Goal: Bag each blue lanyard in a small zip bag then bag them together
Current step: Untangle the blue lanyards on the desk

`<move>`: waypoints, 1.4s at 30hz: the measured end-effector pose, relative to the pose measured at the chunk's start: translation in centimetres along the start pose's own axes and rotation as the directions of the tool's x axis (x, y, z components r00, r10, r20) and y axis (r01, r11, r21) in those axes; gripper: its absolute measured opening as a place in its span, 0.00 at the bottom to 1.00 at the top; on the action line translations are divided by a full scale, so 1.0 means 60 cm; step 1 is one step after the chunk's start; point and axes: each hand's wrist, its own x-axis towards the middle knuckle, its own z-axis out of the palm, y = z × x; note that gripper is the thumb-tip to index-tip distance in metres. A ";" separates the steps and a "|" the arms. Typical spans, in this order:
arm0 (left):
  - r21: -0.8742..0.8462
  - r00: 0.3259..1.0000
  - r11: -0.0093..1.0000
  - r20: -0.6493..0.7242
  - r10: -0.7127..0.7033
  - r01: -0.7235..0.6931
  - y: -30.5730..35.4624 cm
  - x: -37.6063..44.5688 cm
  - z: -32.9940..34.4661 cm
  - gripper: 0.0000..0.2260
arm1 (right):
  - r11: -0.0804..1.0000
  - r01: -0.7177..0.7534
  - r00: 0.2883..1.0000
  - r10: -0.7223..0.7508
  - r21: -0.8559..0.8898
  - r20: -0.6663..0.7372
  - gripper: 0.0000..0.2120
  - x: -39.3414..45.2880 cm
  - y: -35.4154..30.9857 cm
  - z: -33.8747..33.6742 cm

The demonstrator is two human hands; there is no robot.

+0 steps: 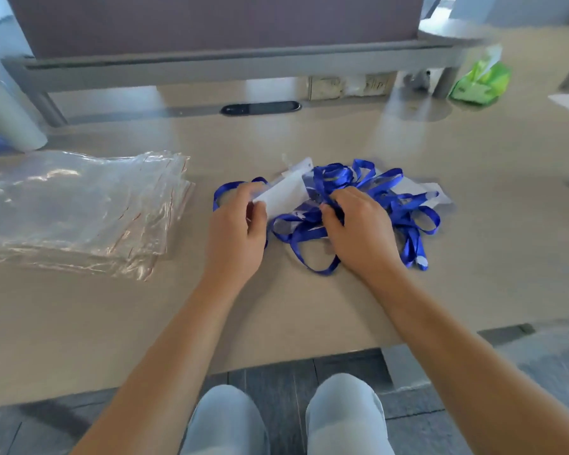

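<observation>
Left hand [235, 224] pinched the white card [283, 192], right hand [358, 224] clutched tangled lanyards [391, 198]; zip bags [79, 208] lay at 9 o'clock, nearer left.

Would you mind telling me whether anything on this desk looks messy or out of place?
The blue lanyards lie in one tangled heap with their straps crossing, and both hands are in it: left hand, right hand. The zip bags are stacked unevenly.

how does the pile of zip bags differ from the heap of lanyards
The zip bags are clear, flat and stacked, untouched at the left. The lanyards are blue, tangled in loops at the centre, with the left hand and right hand gripping in them. Both lie on the beige table.
</observation>
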 end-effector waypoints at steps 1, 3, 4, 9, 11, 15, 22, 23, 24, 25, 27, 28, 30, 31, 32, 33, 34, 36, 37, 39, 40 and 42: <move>0.004 0.999 1.000 -0.022 0.027 -0.027 0.000 -0.001 -0.001 0.11 | 1.000 0.011 1.000 -0.011 -0.004 0.002 0.14 -0.002 -0.002 0.000; 0.022 0.997 0.997 -0.044 0.069 -0.068 0.003 -0.003 -0.006 0.11 | 1.000 0.016 1.000 -0.016 0.017 0.002 0.14 -0.004 -0.004 -0.004; 0.040 0.995 0.996 -0.045 0.084 -0.082 0.004 -0.003 -0.008 0.11 | 0.999 0.014 1.000 -0.014 0.039 -0.006 0.13 -0.005 -0.005 -0.007; 0.120 0.985 0.980 -0.046 0.164 -0.158 0.013 -0.008 -0.010 0.11 | 0.991 0.026 0.992 -0.010 0.128 -0.128 0.12 -0.011 -0.007 -0.019; 0.118 0.980 0.977 -0.064 0.186 -0.178 0.015 -0.010 -0.010 0.11 | 0.990 0.031 0.986 -0.007 0.139 -0.164 0.10 -0.013 -0.009 -0.021; 0.055 0.976 0.989 -0.159 0.146 -0.139 0.011 -0.010 -0.009 0.10 | 0.976 0.090 0.974 -0.045 0.196 -0.221 0.09 -0.022 -0.015 -0.032; 0.002 0.956 0.999 -0.288 0.052 -0.053 0.016 -0.013 -0.020 0.08 | 0.974 0.002 0.967 0.056 0.225 -0.249 0.17 -0.030 -0.023 -0.044; -0.001 0.957 0.998 -0.283 0.056 -0.059 0.017 -0.013 -0.021 0.08 | 0.961 -0.087 0.954 0.156 0.262 -0.257 0.17 -0.027 -0.020 -0.047; -0.008 0.960 0.998 -0.273 0.065 -0.070 0.018 -0.013 -0.022 0.08 | 0.940 -0.157 0.937 0.238 0.303 -0.256 0.17 -0.025 -0.018 -0.050; -0.016 0.964 0.996 -0.256 0.076 -0.083 0.018 -0.013 -0.021 0.09 | 0.922 -0.197 0.926 0.286 0.333 -0.245 0.16 -0.023 -0.014 -0.052; -0.023 0.974 0.995 -0.210 0.089 -0.096 0.019 -0.016 -0.020 0.10 | 0.928 -0.210 0.947 0.272 0.307 -0.173 0.14 -0.025 -0.008 -0.057; -0.022 0.977 0.995 -0.193 0.090 -0.096 0.019 -0.016 -0.019 0.11 | 0.946 -0.187 0.970 0.221 0.263 -0.104 0.11 -0.029 -0.008 -0.059; -0.025 0.979 0.995 -0.186 0.085 -0.092 0.018 -0.018 -0.018 0.11 | 0.982 -0.077 0.997 0.073 0.175 0.032 0.07 -0.045 -0.007 -0.064; -0.029 0.978 0.995 -0.190 0.084 -0.091 0.018 -0.018 -0.019 0.11 | 0.991 -0.014 0.998 0.006 0.132 0.063 0.10 -0.054 -0.007 -0.069; -0.030 0.977 0.995 -0.192 0.088 -0.096 0.020 -0.018 -0.019 0.11 | 0.996 0.027 0.996 -0.035 0.090 0.083 0.14 -0.061 -0.006 -0.074; -0.031 0.977 0.994 -0.191 0.095 -0.102 0.022 -0.019 -0.020 0.11 | 0.998 0.046 0.994 -0.050 0.038 0.098 0.16 -0.065 -0.003 -0.077; -0.030 0.977 0.993 -0.188 0.102 -0.110 0.024 -0.019 -0.020 0.11 | 0.998 0.056 0.993 -0.053 -0.023 0.108 0.15 -0.068 -0.002 -0.081; -0.031 0.976 0.993 -0.189 0.110 -0.118 0.028 -0.023 -0.021 0.10 | 0.996 0.042 0.997 -0.036 -0.073 0.072 0.08 -0.068 -0.002 -0.087; -0.039 0.974 0.992 -0.199 0.106 -0.116 0.030 -0.025 -0.021 0.10 | 1.000 0.009 1.000 -0.008 -0.023 0.019 0.06 -0.066 -0.004 -0.091; -0.071 0.968 0.991 -0.229 0.097 -0.116 0.035 -0.026 -0.024 0.09 | 0.990 -0.079 0.993 0.088 0.113 -0.073 0.03 -0.051 -0.012 -0.106; -0.078 0.966 0.989 -0.236 0.105 -0.127 0.039 -0.027 -0.027 0.09 | 0.977 -0.122 0.986 0.140 0.174 -0.094 0.01 -0.040 -0.018 -0.115; -0.077 0.962 0.985 -0.237 0.133 -0.155 0.047 -0.027 -0.035 0.09 | 0.944 -0.168 0.971 0.208 0.283 -0.117 0.04 -0.011 -0.034 -0.137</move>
